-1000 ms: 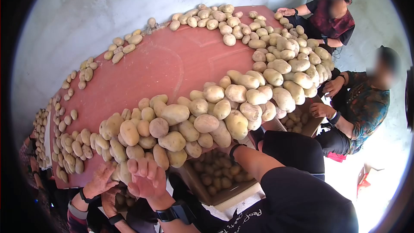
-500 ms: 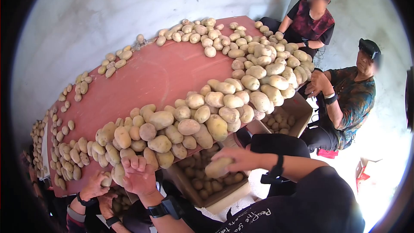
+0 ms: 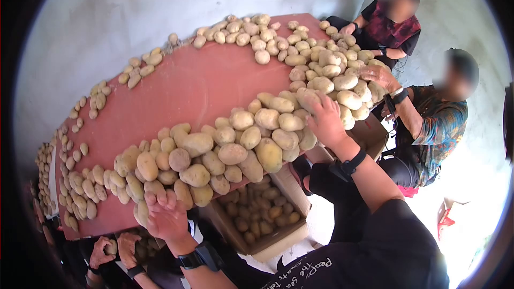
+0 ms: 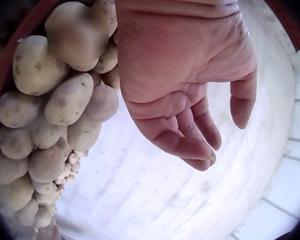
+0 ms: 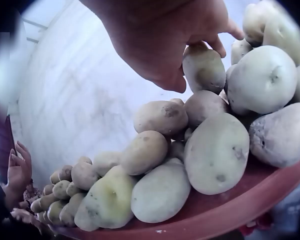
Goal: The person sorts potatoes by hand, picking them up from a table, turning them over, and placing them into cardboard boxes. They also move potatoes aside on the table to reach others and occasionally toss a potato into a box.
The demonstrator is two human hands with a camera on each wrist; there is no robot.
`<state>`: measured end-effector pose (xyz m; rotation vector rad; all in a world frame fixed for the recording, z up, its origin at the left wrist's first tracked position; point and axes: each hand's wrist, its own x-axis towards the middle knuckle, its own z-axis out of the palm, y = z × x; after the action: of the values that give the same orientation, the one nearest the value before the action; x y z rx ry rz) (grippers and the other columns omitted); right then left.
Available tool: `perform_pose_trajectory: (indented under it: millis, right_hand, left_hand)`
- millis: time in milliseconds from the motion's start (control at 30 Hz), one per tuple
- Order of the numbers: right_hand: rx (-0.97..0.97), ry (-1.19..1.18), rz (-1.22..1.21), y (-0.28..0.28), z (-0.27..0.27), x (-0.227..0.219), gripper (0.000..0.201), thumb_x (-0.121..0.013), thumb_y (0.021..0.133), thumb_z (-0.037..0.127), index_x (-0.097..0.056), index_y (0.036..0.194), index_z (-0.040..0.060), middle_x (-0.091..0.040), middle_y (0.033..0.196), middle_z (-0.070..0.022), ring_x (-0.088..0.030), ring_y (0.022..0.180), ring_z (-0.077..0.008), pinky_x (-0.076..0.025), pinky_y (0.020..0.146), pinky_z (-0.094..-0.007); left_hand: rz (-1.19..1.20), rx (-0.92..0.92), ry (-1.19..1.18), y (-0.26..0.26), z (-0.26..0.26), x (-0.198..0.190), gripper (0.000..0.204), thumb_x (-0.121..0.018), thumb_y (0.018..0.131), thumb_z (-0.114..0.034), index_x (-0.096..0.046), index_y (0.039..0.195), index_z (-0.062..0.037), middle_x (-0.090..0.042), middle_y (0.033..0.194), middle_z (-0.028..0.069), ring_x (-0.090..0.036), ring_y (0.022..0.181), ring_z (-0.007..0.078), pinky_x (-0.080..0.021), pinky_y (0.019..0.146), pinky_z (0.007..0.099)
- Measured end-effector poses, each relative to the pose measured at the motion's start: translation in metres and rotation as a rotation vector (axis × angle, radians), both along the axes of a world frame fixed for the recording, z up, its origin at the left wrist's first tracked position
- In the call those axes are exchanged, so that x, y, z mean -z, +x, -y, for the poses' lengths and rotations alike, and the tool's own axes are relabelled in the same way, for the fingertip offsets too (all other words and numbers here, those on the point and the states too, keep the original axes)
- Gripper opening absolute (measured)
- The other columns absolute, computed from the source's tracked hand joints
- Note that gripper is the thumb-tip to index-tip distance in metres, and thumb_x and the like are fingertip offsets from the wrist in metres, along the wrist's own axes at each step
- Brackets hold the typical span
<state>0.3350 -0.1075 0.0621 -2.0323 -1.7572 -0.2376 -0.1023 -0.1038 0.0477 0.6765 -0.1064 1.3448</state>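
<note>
My right hand reaches over the heap at the table's near edge, and its thumb and fingers close around a potato among the others. Larger pale potatoes are piled right beside that hand in the right wrist view. My left hand is raised at the table edge, palm up and fingers loosely bent, with nothing in it. In the left wrist view a bank of potatoes lies beside the left hand. Below the edge, a cardboard box holds many potatoes.
The red table carries potatoes all round its rim. A person in a patterned shirt has one hand on the heap at right; another person sits beyond. At lower left another person's hands work by a second box.
My right hand came up from below the table edge, held a potato over the box, and is now back at the heap on another potato. The patterned-shirt person's hand moved onto the heap.
</note>
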Motion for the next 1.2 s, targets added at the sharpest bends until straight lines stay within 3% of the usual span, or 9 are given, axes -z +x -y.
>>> perform_pose_trajectory:
  millis: [67, 167, 233, 333, 467, 533, 633, 733, 1200]
  right_hand:
    - [-0.008, 0.071, -0.03, -0.003, 0.003, 0.009, 0.051, -0.065, 0.082, 0.015, -0.052, 0.131, 0.0082, -0.042, 0.137, -0.0227, -0.038, 0.128, -0.0427, -0.028, 0.11, -0.0524]
    - [-0.356, 0.335, -0.024, -0.051, 0.031, -0.01, 0.038, -0.064, 0.076, 0.006, -0.061, 0.114, 0.0041, -0.056, 0.119, -0.0198, -0.054, 0.107, -0.0387, -0.046, 0.091, -0.0461]
    - [-0.758, 0.221, -0.026, -0.083, 0.053, 0.011, 0.03, -0.063, 0.074, 0.005, -0.062, 0.104, 0.0053, -0.061, 0.102, -0.013, -0.06, 0.092, -0.0326, -0.05, 0.077, -0.0436]
    - [-0.978, -0.397, -0.209, -0.126, 0.084, 0.096, 0.024, -0.062, 0.073, 0.009, -0.065, 0.097, 0.0062, -0.06, 0.093, -0.0096, -0.062, 0.091, -0.0285, -0.052, 0.075, -0.041]
    - [-0.821, -0.727, 0.092, -0.153, 0.07, 0.193, 0.032, -0.061, 0.073, 0.01, -0.066, 0.104, 0.0056, -0.06, 0.108, -0.0136, -0.061, 0.104, -0.0252, -0.052, 0.085, -0.0382]
    - [-0.63, -0.405, 0.109, -0.165, 0.051, 0.264, 0.038, -0.062, 0.078, 0.012, -0.061, 0.116, 0.0055, -0.058, 0.119, -0.0164, -0.057, 0.113, -0.0265, -0.048, 0.094, -0.0383]
    - [-0.204, -0.389, -0.594, -0.186, 0.029, 0.304, 0.035, -0.056, 0.089, 0.019, -0.059, 0.122, 0.0064, -0.059, 0.125, -0.0194, -0.054, 0.12, -0.0329, -0.044, 0.1, -0.0412]
    - [0.026, -0.445, -1.148, -0.188, 0.016, 0.292, 0.034, -0.053, 0.094, 0.023, -0.059, 0.123, 0.0064, -0.06, 0.124, -0.0199, -0.053, 0.121, -0.0355, -0.043, 0.102, -0.0419]
    - [-0.016, -0.713, -1.052, -0.175, 0.016, 0.269, 0.045, -0.057, 0.093, 0.027, -0.05, 0.132, 0.0062, -0.053, 0.135, -0.0192, -0.05, 0.125, -0.0332, -0.042, 0.104, -0.0389]
  left_hand:
    - [0.012, -0.017, -0.015, -0.001, 0.001, 0.001, 0.049, -0.069, 0.087, -0.022, -0.043, 0.127, -0.0098, -0.045, 0.106, 0.0036, -0.044, 0.093, 0.0168, -0.045, 0.071, 0.0264]
    - [0.061, -0.024, -0.042, -0.001, 0.0, -0.002, 0.045, -0.072, 0.085, -0.019, -0.044, 0.12, -0.0121, -0.045, 0.105, 0.0026, -0.044, 0.091, 0.0165, -0.045, 0.07, 0.0258]
    - [0.056, -0.047, -0.058, -0.002, 0.001, -0.001, 0.042, -0.071, 0.085, -0.024, -0.047, 0.117, -0.0111, -0.047, 0.102, 0.0034, -0.043, 0.089, 0.0172, -0.044, 0.067, 0.0257]
    - [0.06, -0.028, -0.061, 0.0, 0.0, -0.003, 0.04, -0.072, 0.085, -0.02, -0.046, 0.116, -0.0122, -0.048, 0.105, 0.0033, -0.045, 0.091, 0.0171, -0.045, 0.068, 0.0256]
    - [0.061, -0.013, -0.078, 0.005, -0.001, -0.001, 0.04, -0.072, 0.085, -0.017, -0.044, 0.114, -0.0133, -0.047, 0.103, 0.0019, -0.045, 0.091, 0.0169, -0.045, 0.07, 0.0265]
    - [0.044, 0.001, -0.076, 0.004, -0.003, 0.003, 0.041, -0.072, 0.085, -0.017, -0.043, 0.114, -0.0135, -0.044, 0.101, 0.0011, -0.044, 0.091, 0.0171, -0.045, 0.069, 0.0275]
    - [0.035, 0.006, -0.074, 0.005, -0.004, 0.004, 0.04, -0.071, 0.086, -0.017, -0.042, 0.113, -0.0137, -0.041, 0.096, 0.0001, -0.042, 0.09, 0.0174, -0.044, 0.069, 0.0289]
    - [0.029, -0.008, -0.07, 0.003, -0.005, 0.006, 0.039, -0.07, 0.087, -0.018, -0.043, 0.115, -0.0124, -0.043, 0.099, 0.0013, -0.045, 0.092, 0.0186, -0.044, 0.069, 0.0289]
    - [-0.007, 0.007, -0.079, 0.005, -0.005, 0.002, 0.04, -0.07, 0.087, -0.019, -0.046, 0.117, -0.0099, -0.049, 0.104, 0.0053, -0.048, 0.093, 0.0195, -0.045, 0.067, 0.0281]
